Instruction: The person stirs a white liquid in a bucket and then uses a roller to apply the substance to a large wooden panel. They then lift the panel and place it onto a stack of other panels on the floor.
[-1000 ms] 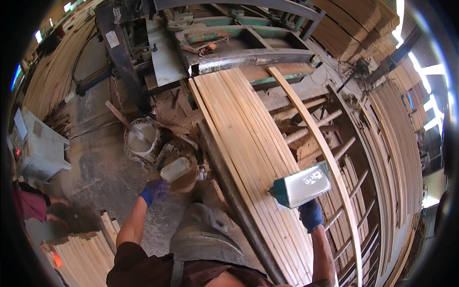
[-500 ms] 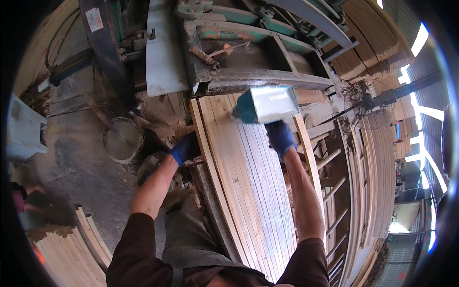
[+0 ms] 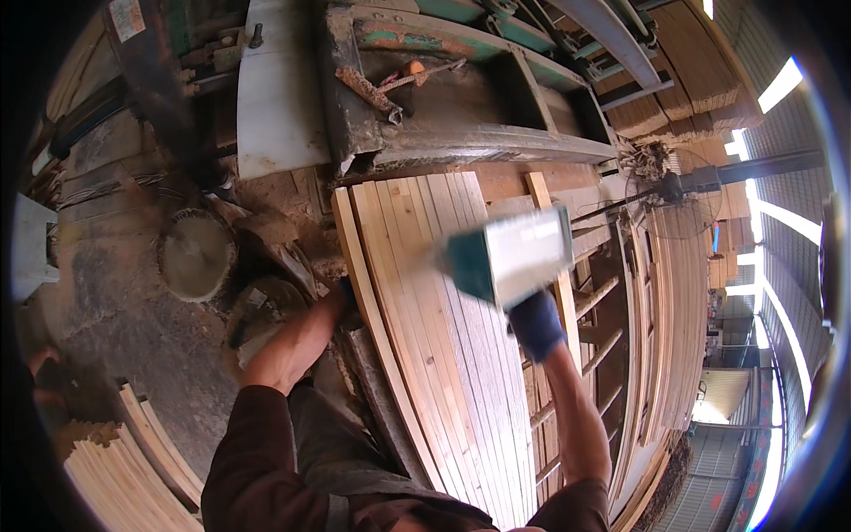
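My right hand (image 3: 537, 326), in a dark blue glove, grips a box-shaped glue spreader (image 3: 523, 257), teal outside and whitish inside. The spreader is tilted and blurred by motion, over a row of narrow wood strips (image 3: 399, 248) lying side by side. A pale, wet-looking sheen covers the strips on the right side of the row. My left hand (image 3: 349, 306) is at the left edge of the row, beside the outermost strip; its fingers are hidden. One separate strip (image 3: 567, 310) lies to the right, past a gap.
A heavy metal frame (image 3: 496, 142) stands across the far end of the strips. On the left floor are a round bucket (image 3: 197, 255) and a second round container (image 3: 266, 310). Stacked boards (image 3: 678, 328) stand at the right, near a fan (image 3: 674, 184). More strips (image 3: 124, 479) lie lower left.
My right hand has drawn the glue spreader nearer to me and slightly right along the strips. My left hand stays by the left edge, now more hidden. The whole view has shifted a little.
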The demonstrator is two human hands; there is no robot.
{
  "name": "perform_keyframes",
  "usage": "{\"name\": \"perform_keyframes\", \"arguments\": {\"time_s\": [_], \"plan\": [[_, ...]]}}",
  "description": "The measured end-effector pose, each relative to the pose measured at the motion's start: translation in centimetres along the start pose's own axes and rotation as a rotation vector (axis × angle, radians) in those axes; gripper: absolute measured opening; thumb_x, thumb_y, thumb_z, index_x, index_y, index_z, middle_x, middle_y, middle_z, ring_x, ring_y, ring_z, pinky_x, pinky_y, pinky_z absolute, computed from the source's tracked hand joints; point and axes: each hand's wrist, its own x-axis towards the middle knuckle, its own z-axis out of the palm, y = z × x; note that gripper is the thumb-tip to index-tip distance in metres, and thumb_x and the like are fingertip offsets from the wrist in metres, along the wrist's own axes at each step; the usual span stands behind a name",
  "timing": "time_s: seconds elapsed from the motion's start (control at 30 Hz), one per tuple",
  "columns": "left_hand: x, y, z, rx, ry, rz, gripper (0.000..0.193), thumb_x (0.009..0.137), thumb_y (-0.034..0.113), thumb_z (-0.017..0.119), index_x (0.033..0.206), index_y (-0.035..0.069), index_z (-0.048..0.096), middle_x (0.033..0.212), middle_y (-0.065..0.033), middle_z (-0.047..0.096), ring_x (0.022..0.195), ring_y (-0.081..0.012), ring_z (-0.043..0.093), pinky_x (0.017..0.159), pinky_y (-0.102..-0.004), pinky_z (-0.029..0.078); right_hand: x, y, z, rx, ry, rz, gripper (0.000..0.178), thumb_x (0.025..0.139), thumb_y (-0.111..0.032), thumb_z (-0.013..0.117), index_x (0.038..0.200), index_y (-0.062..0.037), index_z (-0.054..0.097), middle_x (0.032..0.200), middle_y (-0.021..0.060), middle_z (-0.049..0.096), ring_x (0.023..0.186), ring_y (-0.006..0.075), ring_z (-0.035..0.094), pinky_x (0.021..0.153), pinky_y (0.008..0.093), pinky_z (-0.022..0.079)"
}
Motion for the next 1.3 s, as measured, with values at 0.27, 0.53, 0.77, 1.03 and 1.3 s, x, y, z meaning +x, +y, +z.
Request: {"name": "perform_keyframes", "arguments": {"time_s": [0.27,0.53,0.77,1.03,1.3], "plan": [[0.7,-0.3,0.6,-0.018,0.003,-0.012,0.039,0.099,0.031,0.044,0.127,0.004,0.05,0.118,-0.0092,0.061,0.102,-0.0216,0.062,0.087,-0.0374,0.053,0.9,-0.2,0.9,-0.139,0.157,-0.108,0.017,0.083,-0.01,0.051,0.093,-0.0048,0.063,0.082,0.0224,0.065,0.076,0.0419,0.063,0.066,0.0484,0.053],[-0.1,0.0,1.6,-0.023,0.007,0.025,0.04,0.099,0.033,0.045,0.127,0.004,0.05,0.117,-0.009,0.061,0.101,-0.0213,0.062,0.084,-0.0368,0.054,11.6,-5.4,1.2,0.121,0.098,0.131,0.023,0.09,-0.022,0.048,0.095,-0.004,0.061,0.087,0.0229,0.065,0.082,0.0395,0.064,0.067,0.0471,0.052],[-2.5,0.8,1.6,-0.12,0.071,0.091,0.041,0.099,0.034,0.045,0.127,0.004,0.05,0.117,-0.0088,0.061,0.1,-0.0209,0.062,0.083,-0.0364,0.055,-2.8,-1.8,1.3,-0.1,0.012,-0.036,0.016,0.084,-0.012,0.051,0.09,-0.0038,0.064,0.084,0.0231,0.065,0.079,0.0408,0.064,0.068,0.0471,0.053],[-2.4,0.7,2.6,-0.127,0.058,0.087,0.044,0.096,0.037,0.048,0.126,0.004,0.051,0.115,-0.0086,0.061,0.098,-0.0199,0.061,0.083,-0.0348,0.054,-13.6,-1.7,0.1,-0.24,-0.098,-0.138,0.018,0.082,-0.011,0.053,0.094,-0.0044,0.064,0.089,0.0235,0.066,0.084,0.0386,0.065,0.072,0.0459,0.054],[-3.5,1.0,3.2,-0.05,0.006,0.123,0.049,0.094,0.042,0.05,0.125,0.004,0.052,0.114,-0.0091,0.06,0.098,-0.0196,0.058,0.085,-0.0342,0.051,5.3,-8.6,3.5,-0.057,0.067,-0.27,0.017,0.087,-0.016,0.051,0.092,-0.0024,0.059,0.073,0.0233,0.062,0.067,0.0362,0.064,0.06,0.0457,0.051]]}}
